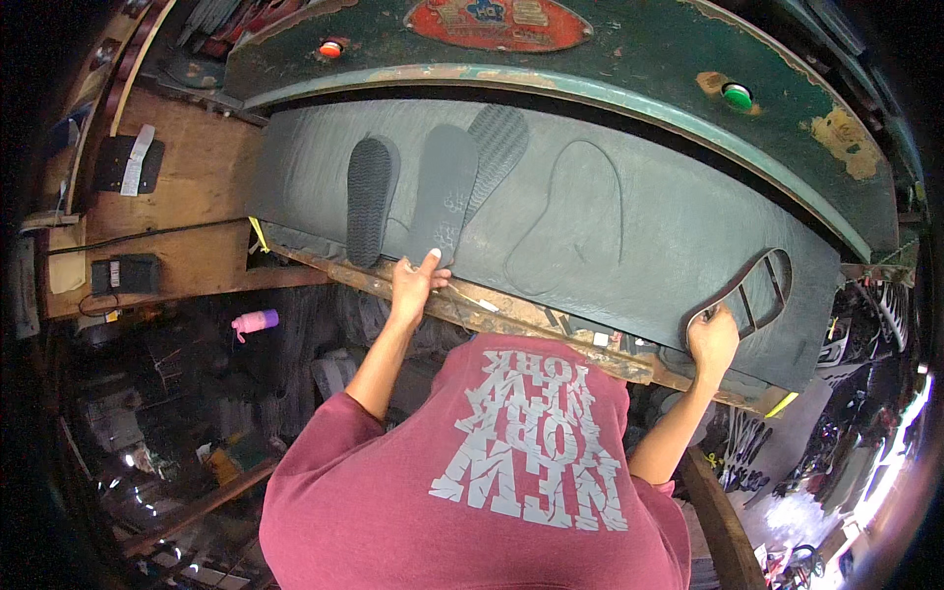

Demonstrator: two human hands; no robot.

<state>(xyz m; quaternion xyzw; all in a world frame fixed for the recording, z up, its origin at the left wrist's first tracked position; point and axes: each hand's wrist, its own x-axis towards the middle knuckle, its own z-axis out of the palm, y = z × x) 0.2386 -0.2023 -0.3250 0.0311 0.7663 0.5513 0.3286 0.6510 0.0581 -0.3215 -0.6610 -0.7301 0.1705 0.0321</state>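
My left hand (417,287) pinches the near end of a smooth grey shoe sole (447,192), thumb on top. Partly under that piece lies another sole (500,138) with a ridged tread. To its left is a dark ridged sole (372,202), flat on the grey rubber sheet (678,206). My right hand (713,339) grips the near end of a sole-shaped cutting die (762,295), a metal outline with crossbars, over the sheet's right part. A thin curved sole outline (619,197) marks the sheet between my hands.
Behind the sheet stands a worn green machine beam (629,84) with a red button (330,48) and a green button (736,95). A wooden ledge (600,359) runs along the front. Dark boxes (126,275) sit on wood at left; a pink-purple bottle (256,322) lies below.
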